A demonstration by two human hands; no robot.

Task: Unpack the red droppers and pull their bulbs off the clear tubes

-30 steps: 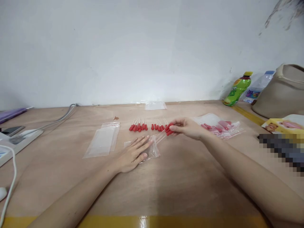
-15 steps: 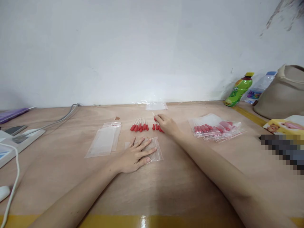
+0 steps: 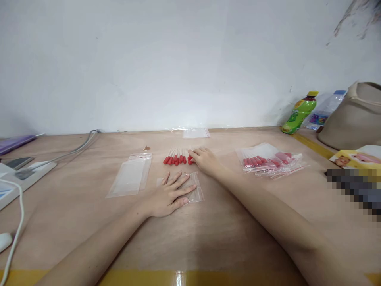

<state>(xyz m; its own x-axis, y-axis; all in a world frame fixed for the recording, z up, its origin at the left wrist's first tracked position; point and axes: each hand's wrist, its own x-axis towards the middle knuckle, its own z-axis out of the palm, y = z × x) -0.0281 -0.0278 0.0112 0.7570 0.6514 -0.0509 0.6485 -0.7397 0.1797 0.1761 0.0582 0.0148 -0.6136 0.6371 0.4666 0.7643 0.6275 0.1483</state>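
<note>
My left hand (image 3: 169, 193) lies flat, fingers spread, on a small clear zip bag (image 3: 196, 190) on the wooden table. Just beyond it, my right hand (image 3: 204, 159) rests over a row of red-bulbed clear droppers (image 3: 176, 159), its fingers curled round the right end of the row. The droppers under the fingers are mostly hidden. A pile of filled zip bags (image 3: 268, 162) holding red-bulbed droppers lies to the right of that hand.
A stack of empty zip bags (image 3: 130, 176) lies left of my left hand; another clear bag (image 3: 195, 133) sits by the wall. Power strip (image 3: 20, 176), cables and a phone (image 3: 16, 163) are far left. A green bottle (image 3: 298, 112), a water bottle (image 3: 324, 108) and a beige bag (image 3: 353, 117) stand far right.
My right hand carried a filled bag to the pile on the right and let it go, then came back to the row of loose droppers. My left hand spread flat on the empty bag.
</note>
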